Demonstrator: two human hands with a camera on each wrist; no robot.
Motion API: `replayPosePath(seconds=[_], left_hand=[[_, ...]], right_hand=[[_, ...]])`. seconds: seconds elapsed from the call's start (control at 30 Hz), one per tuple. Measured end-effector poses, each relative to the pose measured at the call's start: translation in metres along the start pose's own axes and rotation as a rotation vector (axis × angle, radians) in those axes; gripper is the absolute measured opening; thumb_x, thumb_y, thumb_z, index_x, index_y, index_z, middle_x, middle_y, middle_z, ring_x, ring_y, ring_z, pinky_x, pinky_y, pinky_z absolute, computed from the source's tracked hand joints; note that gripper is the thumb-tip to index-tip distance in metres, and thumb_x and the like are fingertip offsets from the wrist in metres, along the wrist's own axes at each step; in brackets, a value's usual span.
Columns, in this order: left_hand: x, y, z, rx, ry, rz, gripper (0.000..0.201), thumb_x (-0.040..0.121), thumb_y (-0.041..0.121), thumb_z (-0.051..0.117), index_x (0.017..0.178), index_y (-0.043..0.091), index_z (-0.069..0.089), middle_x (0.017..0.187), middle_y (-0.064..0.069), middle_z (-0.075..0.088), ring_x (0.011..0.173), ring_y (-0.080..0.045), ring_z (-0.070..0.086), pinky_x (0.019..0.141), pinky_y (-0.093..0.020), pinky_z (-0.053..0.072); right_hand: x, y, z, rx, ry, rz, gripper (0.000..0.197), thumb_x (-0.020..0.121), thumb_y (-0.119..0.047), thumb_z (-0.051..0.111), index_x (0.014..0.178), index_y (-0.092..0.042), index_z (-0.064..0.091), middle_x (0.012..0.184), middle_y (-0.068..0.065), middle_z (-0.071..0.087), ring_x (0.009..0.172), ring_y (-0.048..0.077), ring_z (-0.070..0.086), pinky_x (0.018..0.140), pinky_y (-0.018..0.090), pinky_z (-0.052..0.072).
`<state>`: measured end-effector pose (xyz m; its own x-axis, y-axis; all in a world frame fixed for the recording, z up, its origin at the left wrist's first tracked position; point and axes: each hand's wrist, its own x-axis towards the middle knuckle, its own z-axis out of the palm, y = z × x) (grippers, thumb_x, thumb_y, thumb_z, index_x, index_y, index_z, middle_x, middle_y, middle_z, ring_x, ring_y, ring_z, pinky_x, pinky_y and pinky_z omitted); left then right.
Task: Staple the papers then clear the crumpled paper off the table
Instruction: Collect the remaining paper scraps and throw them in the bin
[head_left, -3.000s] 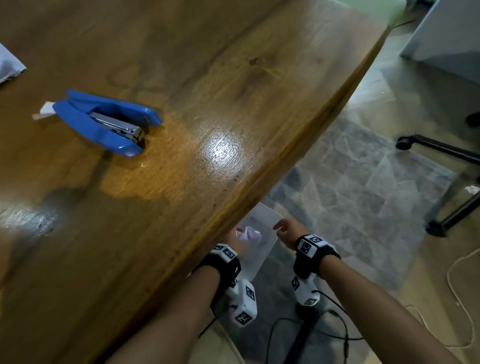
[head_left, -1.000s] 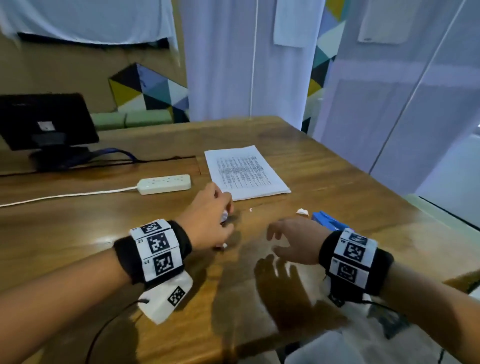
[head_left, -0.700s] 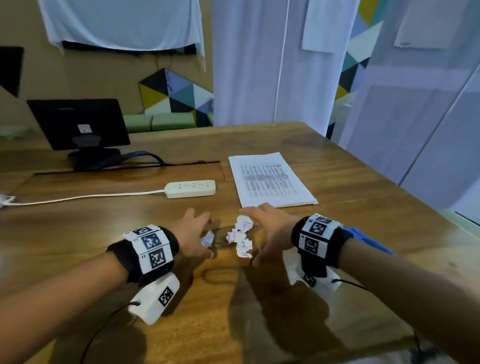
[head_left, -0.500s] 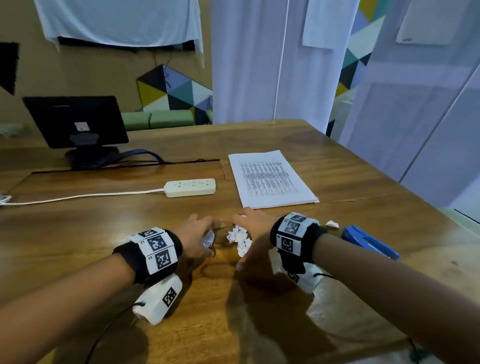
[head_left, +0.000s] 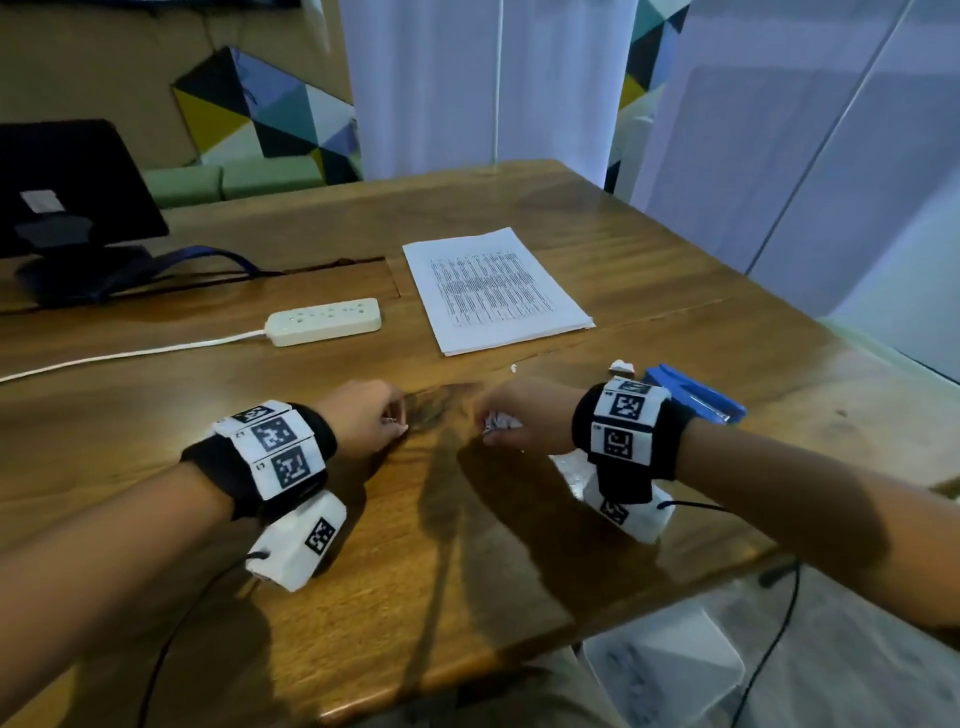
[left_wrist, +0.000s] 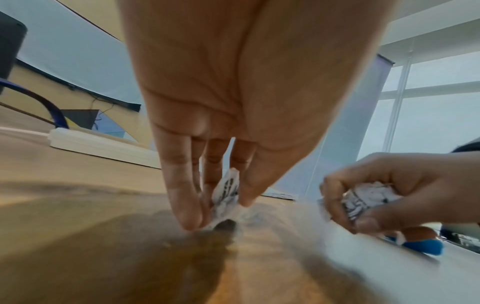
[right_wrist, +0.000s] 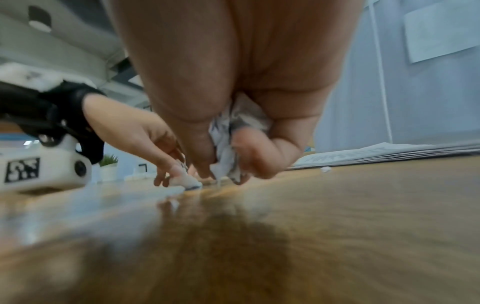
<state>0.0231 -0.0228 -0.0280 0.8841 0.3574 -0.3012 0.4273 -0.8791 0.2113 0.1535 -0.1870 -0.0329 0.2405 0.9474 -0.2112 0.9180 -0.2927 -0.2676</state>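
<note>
My left hand (head_left: 371, 423) pinches a small crumpled scrap (left_wrist: 226, 197) against the wooden table (head_left: 467, 545), fingers pointing down onto it. A short way to the right, my right hand (head_left: 511, 415) grips a larger crumpled paper ball (head_left: 496, 421) (left_wrist: 369, 200) (right_wrist: 228, 131) just above the tabletop. The stack of printed papers (head_left: 491, 288) lies flat farther back. Behind my right wrist sits the blue stapler (head_left: 696, 397), with another small crumpled piece (head_left: 622, 367) at its far end. A tiny white fleck (head_left: 514, 368) lies near the papers' front edge.
A white power strip (head_left: 324, 320) with its cord lies left of the papers. A black monitor (head_left: 67, 197) stands at the far left with cables. The table's right edge (head_left: 779, 545) drops to the floor, where a white bin (head_left: 665, 670) shows below.
The view swung from the table edge and floor up to the tabletop. Both hands reached the crumpled pieces; the right hand closed round the larger ball, the left pinched the small scrap.
</note>
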Motion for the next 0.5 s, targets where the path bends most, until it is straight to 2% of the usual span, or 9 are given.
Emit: replayPosePath(seconds=[0.13,0.23,0.3,0.33,0.4,0.47,0.5], left_hand=[[0.013,0.016,0.002,0.014,0.044,0.06,0.008,0.094,0.023,0.051,0.088,0.019,0.052,0.087,0.0,0.057,0.08,-0.017,0.052,0.062,-0.023,0.036],[0.023,0.027,0.003,-0.017,0.08,0.084,0.014,0.095,0.024,0.049,0.083,0.017,0.05,0.079,-0.001,0.059,0.072,-0.018,0.052,0.058,-0.028,0.036],[0.028,0.031,0.003,-0.023,0.092,0.096,0.013,0.095,0.023,0.049,0.085,0.014,0.052,0.082,-0.004,0.064,0.075,-0.023,0.057,0.061,-0.032,0.04],[0.033,0.033,0.005,-0.03,0.09,0.105,0.012,0.094,0.022,0.049,0.087,0.013,0.052,0.083,-0.006,0.067,0.078,-0.024,0.059,0.063,-0.032,0.042],[0.04,0.036,0.007,-0.04,0.07,0.127,0.011,0.095,0.02,0.05,0.09,0.011,0.053,0.077,-0.004,0.068,0.073,-0.022,0.059,0.062,-0.03,0.042],[0.047,0.037,0.011,-0.048,0.06,0.203,0.006,0.094,0.016,0.05,0.091,0.012,0.053,0.07,-0.003,0.067,0.068,-0.019,0.059,0.064,-0.03,0.043],[0.049,0.036,0.015,-0.07,0.062,0.22,0.004,0.094,0.014,0.05,0.092,0.014,0.054,0.069,-0.004,0.068,0.067,-0.021,0.061,0.068,-0.033,0.047]], right_hand=[[-0.061,0.023,-0.007,0.07,0.067,0.087,0.021,0.093,-0.026,0.053,0.111,-0.016,0.056,0.099,0.0,0.055,0.088,0.015,0.05,0.076,0.027,0.039],[-0.117,0.046,0.003,0.166,0.103,0.171,0.002,0.092,-0.03,0.054,0.093,-0.029,0.054,0.087,-0.011,0.057,0.077,0.007,0.053,0.069,0.02,0.04],[-0.155,0.059,0.017,0.254,0.135,0.222,0.003,0.088,-0.034,0.056,0.087,-0.035,0.054,0.08,-0.015,0.057,0.07,0.0,0.055,0.065,0.015,0.04],[-0.174,0.064,0.025,0.304,0.148,0.259,0.004,0.086,-0.035,0.058,0.087,-0.031,0.057,0.08,-0.014,0.059,0.068,-0.002,0.056,0.064,0.013,0.042],[-0.206,0.074,0.045,0.371,0.169,0.324,0.019,0.082,-0.039,0.058,0.088,-0.022,0.064,0.084,-0.01,0.063,0.073,-0.001,0.058,0.068,0.017,0.045],[-0.232,0.083,0.068,0.454,0.207,0.373,0.019,0.079,-0.043,0.058,0.084,-0.026,0.065,0.084,-0.01,0.066,0.078,0.006,0.06,0.074,0.027,0.049],[-0.242,0.089,0.08,0.501,0.202,0.418,0.014,0.079,-0.044,0.059,0.08,-0.03,0.063,0.081,-0.01,0.066,0.077,0.007,0.061,0.073,0.028,0.049]])
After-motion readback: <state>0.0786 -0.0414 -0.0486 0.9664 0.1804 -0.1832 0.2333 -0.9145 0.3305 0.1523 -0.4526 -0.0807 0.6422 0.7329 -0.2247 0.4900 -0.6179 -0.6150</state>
